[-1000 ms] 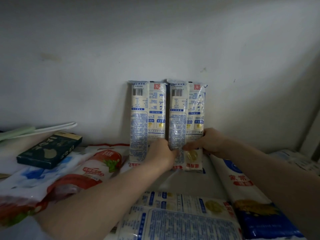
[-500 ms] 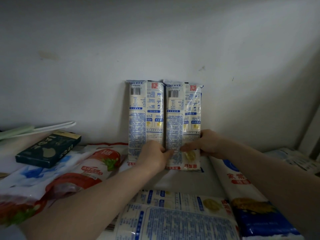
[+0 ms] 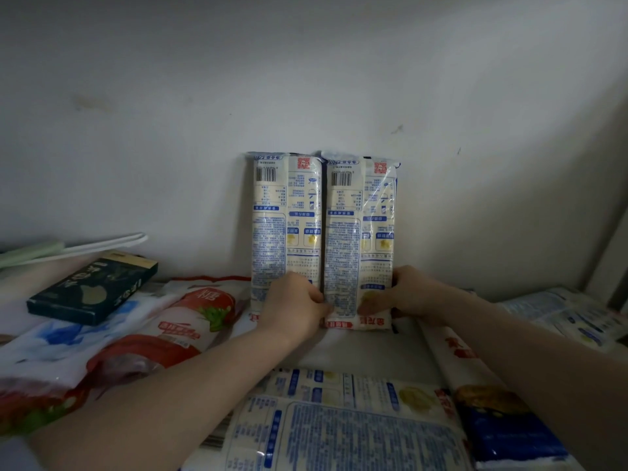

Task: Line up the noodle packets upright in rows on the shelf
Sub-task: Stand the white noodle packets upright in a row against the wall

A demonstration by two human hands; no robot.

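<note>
At the far left of the shelf (image 3: pixel 367 351), a dark green box (image 3: pixel 93 288) lies on flat packets, with pale flat items (image 3: pixel 73 248) behind it. Just right of it a red-and-white packet (image 3: pixel 176 329) lies flat, a strawberry-like picture on its wrapper.

Next comes the left noodle packet (image 3: pixel 286 219), standing upright against the white back wall (image 3: pixel 306 79), barcode at the top. The left hand (image 3: pixel 294 309) rests against its lower end, fingers curled, the fingertips pinching the left edge of the neighbouring packet's base.

The right noodle packet (image 3: pixel 360 229) stands upright just beside the first, the two touching along their long sides and level at the top, leaning on the wall. The right hand (image 3: pixel 406 294) grips its lower right edge, thumb laid across the front, the other fingers wrapped behind where they cannot be seen.

Near the camera a large blue-printed packet (image 3: pixel 339 433) lies flat, and right of it a blue packet (image 3: pixel 506 433). More pale packets (image 3: pixel 571 317) lie flat at the far right.
</note>
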